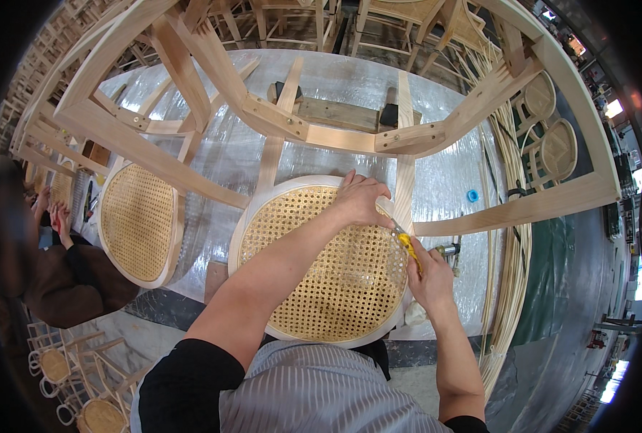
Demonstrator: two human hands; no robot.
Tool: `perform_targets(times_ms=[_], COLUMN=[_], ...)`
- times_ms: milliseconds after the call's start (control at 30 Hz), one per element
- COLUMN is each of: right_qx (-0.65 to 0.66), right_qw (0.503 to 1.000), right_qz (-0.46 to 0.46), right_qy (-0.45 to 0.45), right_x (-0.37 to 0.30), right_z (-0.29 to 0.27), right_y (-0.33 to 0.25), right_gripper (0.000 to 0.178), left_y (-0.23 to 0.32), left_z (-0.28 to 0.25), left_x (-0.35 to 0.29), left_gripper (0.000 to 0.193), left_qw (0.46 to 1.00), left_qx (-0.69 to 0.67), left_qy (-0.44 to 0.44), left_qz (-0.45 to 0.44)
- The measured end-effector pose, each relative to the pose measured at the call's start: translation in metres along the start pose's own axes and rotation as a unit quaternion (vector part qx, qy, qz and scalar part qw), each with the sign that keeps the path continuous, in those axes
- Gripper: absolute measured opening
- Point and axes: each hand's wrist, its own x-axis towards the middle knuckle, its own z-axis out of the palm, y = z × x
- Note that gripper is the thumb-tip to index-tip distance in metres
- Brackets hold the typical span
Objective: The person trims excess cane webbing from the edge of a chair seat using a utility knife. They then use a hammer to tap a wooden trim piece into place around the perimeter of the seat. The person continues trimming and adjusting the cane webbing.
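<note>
A round cane-webbed chair seat [321, 278] with a pale wooden rim lies in front of my body, its chair frame joined at the far side. My left hand [362, 200] rests on the seat's far right edge, fingers spread and bent over the rim. My right hand [431, 278] is closed round a yellow-handled tool [406, 244]. The tool's metal tip meets the cane beside the rim, close to my left thumb; its exact kind is too small to make out.
Curved wooden chair frames [339, 137] arch over the far side. Long cane strips [517, 281] run along the right, with a blue ring [472, 195] nearby. At left, a co-worker in a brown top [76, 285] is beside another cane seat [139, 224]. Plastic sheeting [213, 173] covers the table.
</note>
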Motion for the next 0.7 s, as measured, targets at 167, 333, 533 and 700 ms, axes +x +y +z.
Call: perform_targets(times_ms=[167,333,533,700], right_qx=[0.0,0.003,-0.005,-0.001], right_qw=[1.0,1.0,1.0,1.0], right_qz=[0.004,0.011,0.01,0.007], right_qy=[-0.003,-0.01,-0.012,-0.009], right_x=[-0.001,-0.005,-0.006,-0.008], right_z=[0.001,0.0,0.0,-0.002], right_y=[0.0,0.004,0.005,0.006], right_gripper=[0.051,0.052,0.053,0.053], left_y=[-0.004,0.002,0.004,0.007], left_z=[0.002,0.002,0.0,0.002], left_x=[-0.001,0.0,-0.001,-0.003], left_gripper=[0.085,0.085,0.088,0.088], left_qw=[1.0,1.0,1.0,1.0], left_qx=[0.004,0.005,0.012,0.021], left_qy=[0.023,0.007,0.004,0.012], left_qz=[0.009,-0.002,-0.002,-0.009])
